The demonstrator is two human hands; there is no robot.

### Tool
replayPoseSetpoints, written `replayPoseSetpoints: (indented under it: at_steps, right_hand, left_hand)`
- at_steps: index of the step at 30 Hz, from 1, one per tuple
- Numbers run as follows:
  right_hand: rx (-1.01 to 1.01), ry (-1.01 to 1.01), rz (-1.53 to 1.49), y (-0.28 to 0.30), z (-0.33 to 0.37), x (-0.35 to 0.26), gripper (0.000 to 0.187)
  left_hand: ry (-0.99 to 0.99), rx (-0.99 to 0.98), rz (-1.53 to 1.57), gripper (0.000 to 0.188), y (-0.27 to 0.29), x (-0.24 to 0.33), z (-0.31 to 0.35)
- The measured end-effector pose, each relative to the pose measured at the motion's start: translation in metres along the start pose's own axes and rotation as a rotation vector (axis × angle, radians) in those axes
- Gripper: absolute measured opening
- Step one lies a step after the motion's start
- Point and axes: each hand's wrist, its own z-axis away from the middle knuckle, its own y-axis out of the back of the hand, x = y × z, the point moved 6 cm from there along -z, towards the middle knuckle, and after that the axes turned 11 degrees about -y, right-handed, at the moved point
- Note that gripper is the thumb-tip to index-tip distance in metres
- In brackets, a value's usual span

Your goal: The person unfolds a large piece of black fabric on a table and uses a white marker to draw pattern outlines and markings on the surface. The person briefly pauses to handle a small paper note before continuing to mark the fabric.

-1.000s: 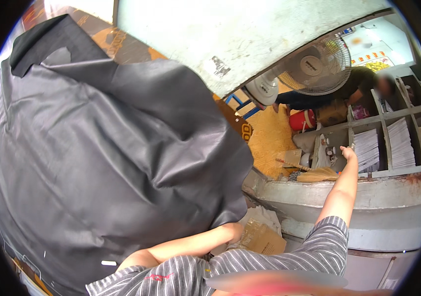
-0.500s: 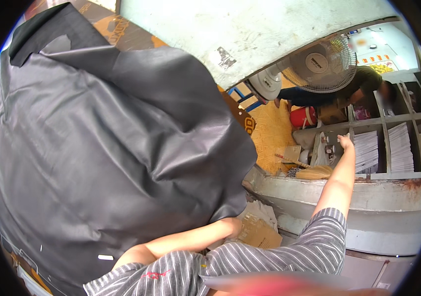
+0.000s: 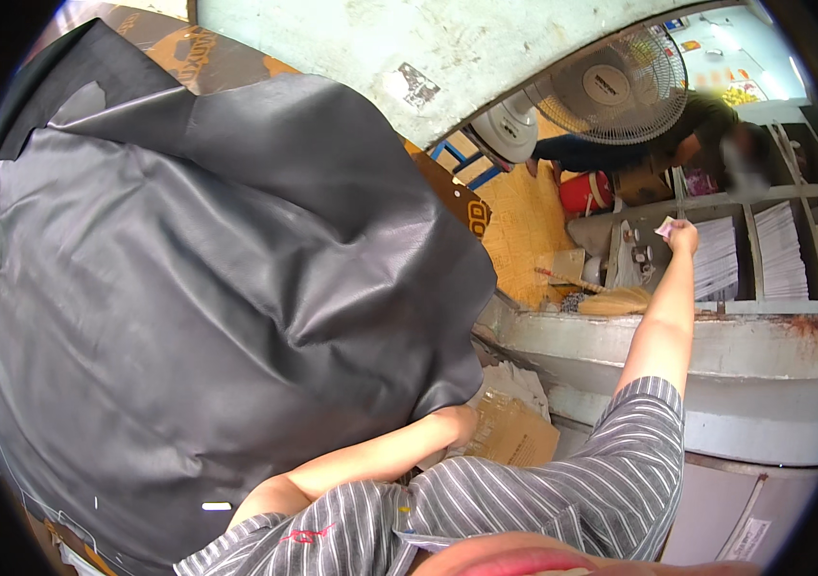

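A large sheet of black leather [image 3: 207, 288] lies draped in folds over the surface to my left. My left arm stretches along its near edge, and my left hand [image 3: 462, 420] is at the sheet's lower right corner. The fingers of that hand are hidden behind the leather's edge. Far to the right, my right hand [image 3: 683, 237] is held out at arm's length over a partitioned shelf [image 3: 783, 307]. Pinched in its fingers is a small pale pink-and-white piece [image 3: 665, 228], too small to name.
White paper stacks [image 3: 781, 252] fill some shelf compartments. Behind stand a grey fan [image 3: 608, 86], a red cooler [image 3: 585, 193] and another person [image 3: 692, 130] bending over. A broom [image 3: 610, 301] lies by the metal ledge [image 3: 601, 355]. Brown cardboard [image 3: 512, 429] is beside my left hand.
My right hand has risen a little, and the pale piece in its fingers now shows plainly. The view has shifted slightly. My left hand stays at the leather's edge.
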Motion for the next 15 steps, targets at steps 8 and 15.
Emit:
replayPoseSetpoints:
  at_steps: [8, 15]
  right_hand:
    - [0.062, 0.041, 0.322, -0.029, 0.07, -0.027, 0.037]
    - [0.156, -0.064, 0.313, -0.003, 0.069, -0.026, 0.039]
  left_hand:
    - [0.114, 0.112, 0.183, 0.02, -0.001, -0.013, 0.001]
    - [0.184, 0.16, 0.42, 0.03, -0.004, -0.017, 0.008]
